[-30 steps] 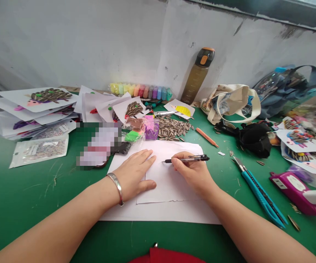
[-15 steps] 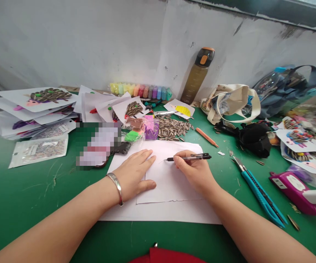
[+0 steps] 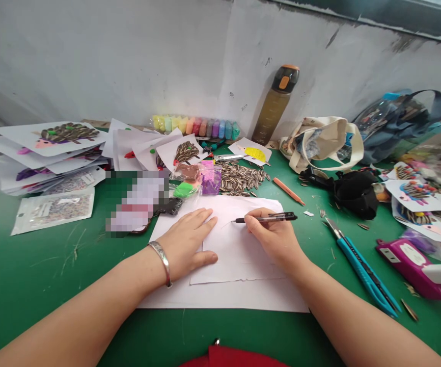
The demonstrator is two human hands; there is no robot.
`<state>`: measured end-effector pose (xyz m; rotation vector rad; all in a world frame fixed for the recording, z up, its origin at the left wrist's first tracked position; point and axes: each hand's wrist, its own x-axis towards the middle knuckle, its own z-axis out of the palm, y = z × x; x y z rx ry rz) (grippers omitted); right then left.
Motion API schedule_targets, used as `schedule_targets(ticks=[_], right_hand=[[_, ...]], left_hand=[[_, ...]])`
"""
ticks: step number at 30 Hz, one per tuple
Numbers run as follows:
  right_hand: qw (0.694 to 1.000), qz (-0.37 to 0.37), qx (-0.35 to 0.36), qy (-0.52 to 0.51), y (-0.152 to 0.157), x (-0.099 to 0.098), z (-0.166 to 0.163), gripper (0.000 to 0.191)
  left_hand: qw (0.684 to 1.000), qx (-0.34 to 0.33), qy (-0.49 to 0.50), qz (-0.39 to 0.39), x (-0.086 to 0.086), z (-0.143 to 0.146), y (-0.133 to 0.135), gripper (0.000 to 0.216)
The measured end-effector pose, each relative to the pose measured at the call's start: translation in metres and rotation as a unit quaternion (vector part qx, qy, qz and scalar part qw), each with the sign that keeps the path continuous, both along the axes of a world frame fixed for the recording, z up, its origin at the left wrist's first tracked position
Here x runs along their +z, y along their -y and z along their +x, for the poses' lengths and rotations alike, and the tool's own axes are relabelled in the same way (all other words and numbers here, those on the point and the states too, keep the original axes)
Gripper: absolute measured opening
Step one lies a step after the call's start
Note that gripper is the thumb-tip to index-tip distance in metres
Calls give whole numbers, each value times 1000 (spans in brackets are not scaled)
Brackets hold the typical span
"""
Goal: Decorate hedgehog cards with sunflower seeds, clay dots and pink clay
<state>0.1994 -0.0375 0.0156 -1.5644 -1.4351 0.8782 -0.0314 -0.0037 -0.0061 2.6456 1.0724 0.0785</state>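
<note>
Right hand point(image 3: 273, 235) grips a slim black pen point(image 3: 282, 216), tip leftward. Left hand point(image 3: 188, 238) lies flat on layered white paper point(image 3: 236, 257).

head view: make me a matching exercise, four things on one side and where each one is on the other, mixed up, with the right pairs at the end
Things
1. pen
2. left hand
3. bottle
4. seeds

Places
A. at the back, by the wall
B. heaped just beyond the white paper
C. gripped in the right hand
D. palm down on the paper

Pairs: 1-C, 2-D, 3-A, 4-B
</note>
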Motion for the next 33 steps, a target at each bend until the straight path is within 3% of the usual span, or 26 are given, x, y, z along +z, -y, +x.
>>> schedule_targets(ticks=[10, 21, 33], right_hand=[[999, -11, -29, 11, 0, -1, 7, 19], [998, -33, -59, 15, -1, 0, 13, 18], [995, -52, -85, 26, 0, 3, 18, 17]], left_hand=[[1000, 1, 6, 4, -2, -1, 0, 75], [999, 9, -22, -27, 12, 4, 1, 76], [1000, 0, 4, 2, 0, -1, 0, 76]])
